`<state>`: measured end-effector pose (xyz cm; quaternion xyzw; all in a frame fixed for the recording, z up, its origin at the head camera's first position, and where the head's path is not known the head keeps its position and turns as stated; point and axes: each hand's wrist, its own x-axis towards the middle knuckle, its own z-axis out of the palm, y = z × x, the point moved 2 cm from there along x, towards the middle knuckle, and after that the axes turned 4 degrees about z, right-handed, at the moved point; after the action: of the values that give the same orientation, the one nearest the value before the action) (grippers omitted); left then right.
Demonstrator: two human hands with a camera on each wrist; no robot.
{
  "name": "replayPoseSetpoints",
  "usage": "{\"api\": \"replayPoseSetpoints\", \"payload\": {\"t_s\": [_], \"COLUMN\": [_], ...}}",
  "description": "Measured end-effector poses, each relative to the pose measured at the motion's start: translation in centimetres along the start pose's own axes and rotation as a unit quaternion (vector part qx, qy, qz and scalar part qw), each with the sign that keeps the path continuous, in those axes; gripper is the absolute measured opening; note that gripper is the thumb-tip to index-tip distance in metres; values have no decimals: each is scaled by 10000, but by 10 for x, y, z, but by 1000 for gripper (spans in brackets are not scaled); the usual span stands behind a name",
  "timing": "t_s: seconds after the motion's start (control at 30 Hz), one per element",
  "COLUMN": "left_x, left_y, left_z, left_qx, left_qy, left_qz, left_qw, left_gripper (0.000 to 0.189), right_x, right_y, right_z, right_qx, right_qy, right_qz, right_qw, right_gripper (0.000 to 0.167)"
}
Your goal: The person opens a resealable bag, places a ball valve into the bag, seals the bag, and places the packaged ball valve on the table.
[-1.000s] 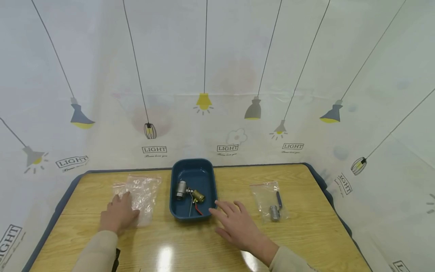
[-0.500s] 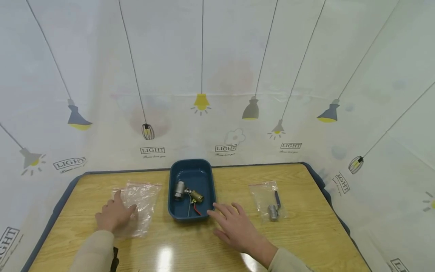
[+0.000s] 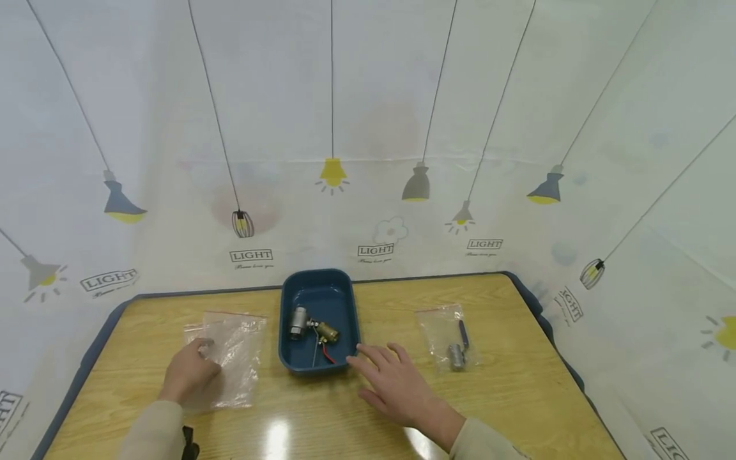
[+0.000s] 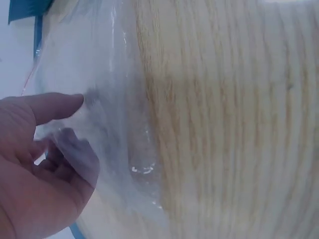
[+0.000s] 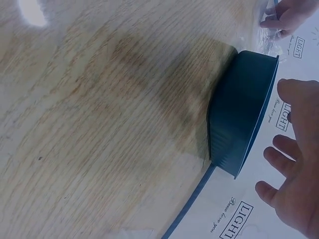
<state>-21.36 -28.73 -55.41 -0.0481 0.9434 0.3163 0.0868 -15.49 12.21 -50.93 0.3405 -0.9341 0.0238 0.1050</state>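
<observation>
Clear plastic zip bags (image 3: 238, 364) with red seal strips lie overlapping at the left of the table. My left hand (image 3: 185, 372) holds their left edge; in the left wrist view, film covers its curled fingertips (image 4: 77, 154), while the thumb stands apart above. A dark blue tray (image 3: 339, 300) sits mid-table, holding a silver valve fitting (image 3: 298, 322) and a brass valve (image 3: 328, 331) with a red lever. Beside the tray's near right corner, my right hand (image 3: 397, 386) hovers with fingers spread, nothing in it.
Another clear zip bag (image 3: 434, 335) lies at the right, with a silver valve (image 3: 457, 356) and its blue handle (image 3: 463, 333) inside. The wooden table (image 3: 322, 415) has a dark blue edge, and a lamp-printed white sheet (image 3: 374, 115) rises behind it.
My left hand has drawn back a little, its fingers curling at the bags, and the upper bag has slid slightly toward me. My right hand has stayed beside the tray.
</observation>
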Motion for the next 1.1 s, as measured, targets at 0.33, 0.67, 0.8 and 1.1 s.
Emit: {"api": "replayPoseSetpoints", "payload": {"t_s": [0.33,0.67,0.8,1.1], "left_x": [-11,-21,-22,-31], "left_y": [-8,0,6,26], "left_z": [4,-1,-5,-14], "left_qx": [-1008,-2026,-2107,-2019], "left_qy": [174,353,461,498], "left_qz": [-184,-43,152,714], "left_qw": [9946,9786,9763,9755], "left_gripper": [51,47,46,41], "right_x": [2,3,2,3], "right_y": [0,1,1,2], "right_z": [2,4,4,2], "right_qx": [122,213,227,347], "right_qy": [27,-32,-56,87], "right_qz": [-37,17,35,92], "right_qw": [9999,9998,9997,9993], "right_gripper": [58,57,57,57]}}
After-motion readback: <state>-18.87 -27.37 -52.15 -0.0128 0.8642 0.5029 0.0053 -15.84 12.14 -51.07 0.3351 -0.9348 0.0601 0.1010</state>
